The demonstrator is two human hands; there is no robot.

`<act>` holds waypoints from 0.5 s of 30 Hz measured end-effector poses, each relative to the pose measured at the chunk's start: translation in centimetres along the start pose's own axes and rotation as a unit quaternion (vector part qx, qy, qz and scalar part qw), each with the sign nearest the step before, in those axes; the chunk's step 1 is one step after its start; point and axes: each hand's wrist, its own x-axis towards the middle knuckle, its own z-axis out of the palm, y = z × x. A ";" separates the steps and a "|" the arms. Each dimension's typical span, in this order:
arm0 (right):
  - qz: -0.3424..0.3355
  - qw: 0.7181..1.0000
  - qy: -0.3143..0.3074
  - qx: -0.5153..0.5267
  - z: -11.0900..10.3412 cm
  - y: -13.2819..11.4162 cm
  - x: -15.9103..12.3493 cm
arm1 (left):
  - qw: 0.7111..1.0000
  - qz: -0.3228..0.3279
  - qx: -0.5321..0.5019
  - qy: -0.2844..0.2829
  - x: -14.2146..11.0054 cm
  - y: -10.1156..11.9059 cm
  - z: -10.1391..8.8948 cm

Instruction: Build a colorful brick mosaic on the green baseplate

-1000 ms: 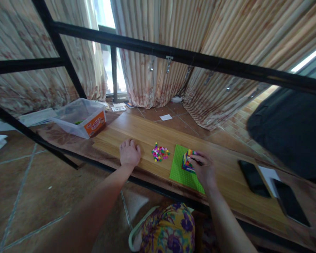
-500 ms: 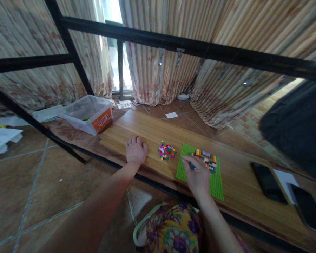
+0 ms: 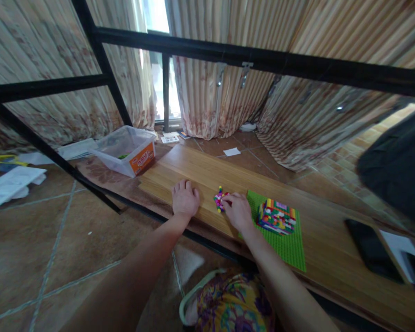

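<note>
Fingers of the right hand obscure some loose bricks, any grip unreadable; left hand lies unclenched.

Head view: from above the near side, facing forward and down
Wooden board: below, middle distance
Curtains: far

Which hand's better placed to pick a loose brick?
Probably the right hand: it is at the loose bricks, while the left hand rests on the wooden board, apart from them.
</note>
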 end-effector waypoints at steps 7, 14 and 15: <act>0.017 1.000 0.018 -0.008 -0.7 1.4 -0.1 | 1.000 -0.002 -0.008 0.004 0.0 0.0 -0.1; -0.066 0.997 -0.033 0.011 -0.4 0.6 0.6 | 1.000 0.000 -0.010 0.004 0.0 0.0 -0.1; -0.067 0.997 -0.038 0.008 -0.4 0.6 0.7 | 1.000 0.001 -0.011 0.006 0.0 0.0 -0.1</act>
